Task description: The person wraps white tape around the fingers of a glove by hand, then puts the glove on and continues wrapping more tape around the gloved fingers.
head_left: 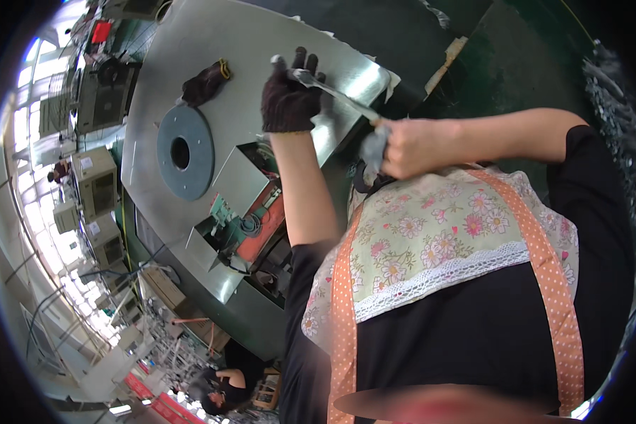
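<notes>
My left hand (290,99), in a dark knitted glove, is raised above the metal table with its fingers spread. A pale grey, twisted strip (346,100) stretches from beside the gloved fingers to my right hand (420,145). That bare right hand is closed around the strip's other end, and a crumpled grey piece (374,145) hangs from the fist. Whether the left fingers grip the strip or only touch it is hard to see. A second dark glove (205,83) with a yellow cuff edge lies on the table.
A blue-grey disc (184,124) with a central hole lies on the metal table (244,39). Nearer me, a table cutout holds green and orange machine parts (258,233) and cables. Boxy machines (95,180) line the left side. Another person (226,389) is at the lower left.
</notes>
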`<state>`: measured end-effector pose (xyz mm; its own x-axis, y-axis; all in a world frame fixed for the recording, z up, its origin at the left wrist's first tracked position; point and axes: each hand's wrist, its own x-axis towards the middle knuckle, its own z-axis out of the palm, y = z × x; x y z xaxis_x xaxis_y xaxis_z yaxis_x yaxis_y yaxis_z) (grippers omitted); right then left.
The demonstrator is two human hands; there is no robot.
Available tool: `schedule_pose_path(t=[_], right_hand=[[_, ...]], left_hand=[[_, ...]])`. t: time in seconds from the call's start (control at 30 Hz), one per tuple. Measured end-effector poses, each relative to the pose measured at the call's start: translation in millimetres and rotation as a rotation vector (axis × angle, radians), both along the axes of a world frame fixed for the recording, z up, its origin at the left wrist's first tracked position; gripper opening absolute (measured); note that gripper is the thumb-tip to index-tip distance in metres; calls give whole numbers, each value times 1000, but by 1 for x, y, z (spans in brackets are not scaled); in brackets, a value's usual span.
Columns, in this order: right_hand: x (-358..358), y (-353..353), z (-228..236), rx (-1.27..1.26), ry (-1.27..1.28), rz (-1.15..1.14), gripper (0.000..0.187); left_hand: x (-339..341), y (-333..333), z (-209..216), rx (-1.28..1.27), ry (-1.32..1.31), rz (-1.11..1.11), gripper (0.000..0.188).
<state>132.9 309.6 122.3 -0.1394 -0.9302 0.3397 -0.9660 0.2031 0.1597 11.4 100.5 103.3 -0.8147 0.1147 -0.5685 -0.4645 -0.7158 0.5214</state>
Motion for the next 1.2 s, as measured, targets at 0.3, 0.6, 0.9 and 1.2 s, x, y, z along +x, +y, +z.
schedule_pose_path(t=[0.3,0.6,0.9,1.2], right_hand=[[-31,75,23,791,532,-144,30],[-7,37,44,1209,1072,-118,66],[19,-7,89,964,1093,241,69],[-81,33,99,-151,-1690,-538,61]], left_hand=[[-4,4,2,-65,139,-196,39],[-67,5,26,124,10,-319,39],[-129,18,71,-733,866,-632,39],[-83,31,121,-630,1289,-717,27]])
